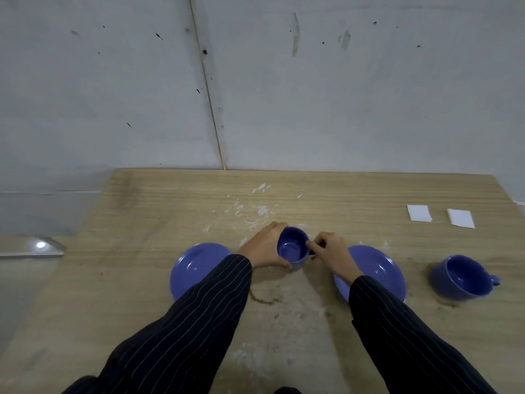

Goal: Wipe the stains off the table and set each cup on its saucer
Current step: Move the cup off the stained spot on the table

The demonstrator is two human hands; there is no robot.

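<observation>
A blue cup (292, 248) stands upright on the wooden table (142, 280) between two blue saucers. My left hand (264, 247) wraps around its left side. My right hand (331, 253) pinches its handle on the right. The left saucer (196, 265) and the right saucer (377, 268) each lie partly under a sleeve. A second blue cup (460, 277) sits alone at the right, handle pointing right. White powdery stains (255, 211) spread behind the held cup. A brown ring stain (262, 300) and more white smears (250, 356) lie nearer me.
Two white folded wipes (419, 213) (460, 218) lie at the back right of the table. A grey wall stands right behind the table's far edge. A shiny metal surface (37, 247) sits off the table's left edge.
</observation>
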